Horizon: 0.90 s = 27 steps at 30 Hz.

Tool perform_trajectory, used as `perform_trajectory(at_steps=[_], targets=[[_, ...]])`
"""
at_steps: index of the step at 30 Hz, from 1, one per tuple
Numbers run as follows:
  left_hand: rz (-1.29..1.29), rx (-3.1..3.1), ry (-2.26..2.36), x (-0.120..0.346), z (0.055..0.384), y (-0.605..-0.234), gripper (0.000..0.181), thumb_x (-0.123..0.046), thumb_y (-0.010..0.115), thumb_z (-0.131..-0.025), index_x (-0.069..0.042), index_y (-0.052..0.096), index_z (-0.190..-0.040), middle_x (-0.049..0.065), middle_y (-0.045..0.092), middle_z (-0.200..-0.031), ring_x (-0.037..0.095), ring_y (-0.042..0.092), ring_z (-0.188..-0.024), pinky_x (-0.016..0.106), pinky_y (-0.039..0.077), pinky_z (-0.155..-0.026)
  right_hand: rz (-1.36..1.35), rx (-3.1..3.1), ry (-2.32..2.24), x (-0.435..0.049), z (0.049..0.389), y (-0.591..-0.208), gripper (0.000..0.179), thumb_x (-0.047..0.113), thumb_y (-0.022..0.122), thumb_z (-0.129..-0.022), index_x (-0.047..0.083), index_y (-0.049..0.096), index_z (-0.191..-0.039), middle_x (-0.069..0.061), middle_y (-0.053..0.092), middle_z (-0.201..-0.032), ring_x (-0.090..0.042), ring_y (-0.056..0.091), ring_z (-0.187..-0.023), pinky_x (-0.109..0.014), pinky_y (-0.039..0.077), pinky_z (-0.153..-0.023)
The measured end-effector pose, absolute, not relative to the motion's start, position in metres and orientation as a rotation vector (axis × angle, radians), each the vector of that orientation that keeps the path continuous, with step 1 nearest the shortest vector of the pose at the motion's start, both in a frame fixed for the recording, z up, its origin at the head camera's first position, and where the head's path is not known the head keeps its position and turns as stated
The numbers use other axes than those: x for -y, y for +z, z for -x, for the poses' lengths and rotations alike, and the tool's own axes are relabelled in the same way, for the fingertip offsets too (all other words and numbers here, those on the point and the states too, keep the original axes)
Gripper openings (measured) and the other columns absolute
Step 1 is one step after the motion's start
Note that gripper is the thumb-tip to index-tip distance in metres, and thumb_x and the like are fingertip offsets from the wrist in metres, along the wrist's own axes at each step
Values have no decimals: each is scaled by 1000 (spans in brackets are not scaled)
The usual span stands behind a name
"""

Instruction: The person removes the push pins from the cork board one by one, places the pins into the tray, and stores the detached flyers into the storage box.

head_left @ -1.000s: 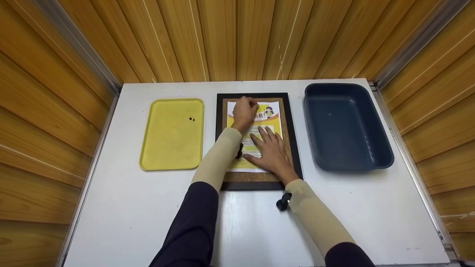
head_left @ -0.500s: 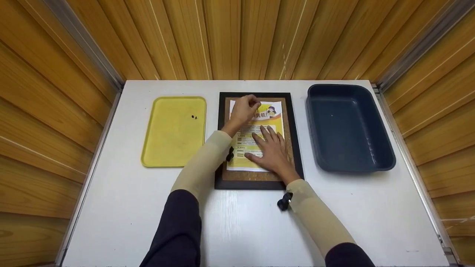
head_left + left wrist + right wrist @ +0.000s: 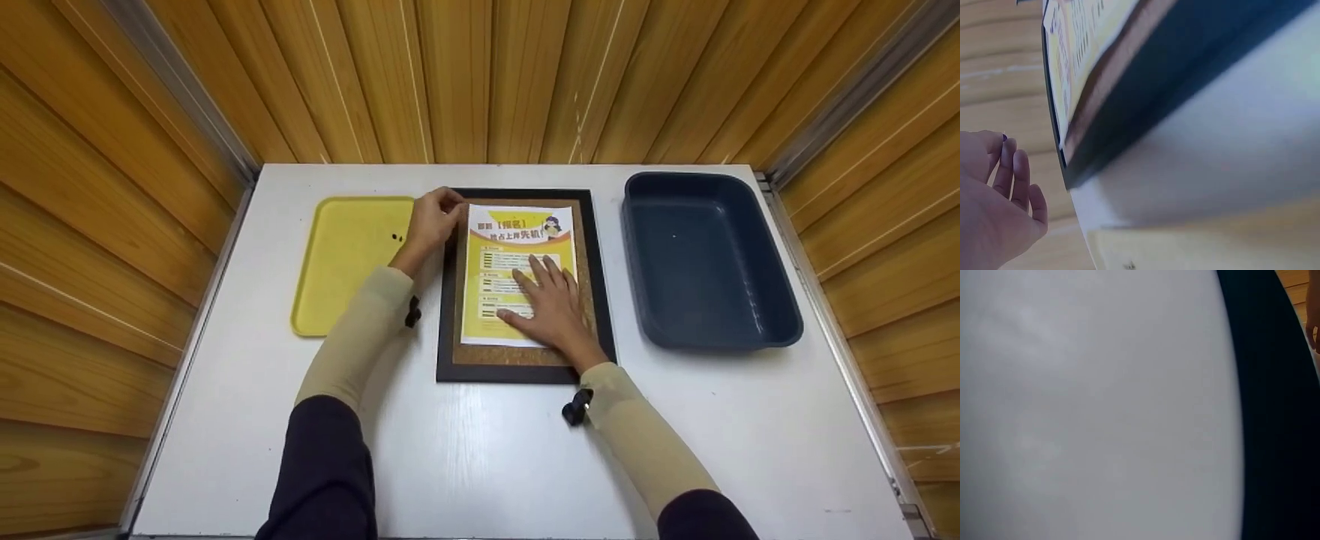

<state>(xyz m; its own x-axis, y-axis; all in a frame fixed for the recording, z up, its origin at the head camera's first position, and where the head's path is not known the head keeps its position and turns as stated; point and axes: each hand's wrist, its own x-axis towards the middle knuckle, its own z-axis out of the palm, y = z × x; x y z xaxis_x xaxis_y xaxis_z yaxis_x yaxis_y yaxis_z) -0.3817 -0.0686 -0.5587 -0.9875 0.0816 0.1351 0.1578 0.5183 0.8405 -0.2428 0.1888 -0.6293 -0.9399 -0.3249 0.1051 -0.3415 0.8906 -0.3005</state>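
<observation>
A black-framed corkboard (image 3: pixel 495 355) lies on the white table with a printed yellow-and-white poster (image 3: pixel 484 330) on it. My right hand (image 3: pixel 556 309) rests on the poster's lower right part, fingers spread. My left hand (image 3: pixel 431 225) is over the board's upper left corner, beside the poster's top left edge. Between its thumb and index finger it pinches a small dark push pin (image 3: pixel 1004 136), whose thin point shows in the left wrist view. Two small dark pins (image 3: pixel 397 238) lie in the yellow tray, close to the left wrist.
The shallow yellow tray (image 3: pixel 330 285) lies left of the board, partly under the left forearm. To the right stands a deep dark blue bin (image 3: pixel 697 262). Wood-panelled walls (image 3: pixel 457 82) enclose the white table (image 3: pixel 480 457) at the back and both sides.
My left hand has moved left from the poster's top middle to the board's upper left corner, uncovering the poster's heading. The right hand has stayed on the poster.
</observation>
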Motion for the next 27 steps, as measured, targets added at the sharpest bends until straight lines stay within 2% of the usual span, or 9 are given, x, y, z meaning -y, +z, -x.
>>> perform_trajectory(at_steps=[4, 13, 27], targets=[[143, 2635, -1474, 99, 385, -568, 14, -13, 69, -103, -4, 74, -111, 10, 70, -103, 19, 61, -94, 31, 50, -83, -526, 2996, 514, -187, 245, -630, 93, 83, 53, -90, 25, 47, -162, -9, 22, -175, -35, 12, -162, -64, 9, -125], [-122, 2584, -1445, 152, 378, -592, 10, -13, 68, -102, -5, 74, -105, 8, 70, -100, 19, 62, -91, 31, 50, -79, -530, 3023, 467, -183, 248, -632, 95, 87, 47, -90, 26, 43, -163, -8, 20, -176, -35, 10, -162, -63, 9, -125], [-242, 2653, -1369, 182, 369, -599, 13, -16, 61, -104, -8, 70, -107, 8, 69, -102, 21, 65, -91, 36, 53, -78, -535, 2993, 495, -186, 254, -633, 94, 86, 50, -90, 26, 45, -162, -9, 21, -175, -35, 11, -162, -65, 9, -124]])
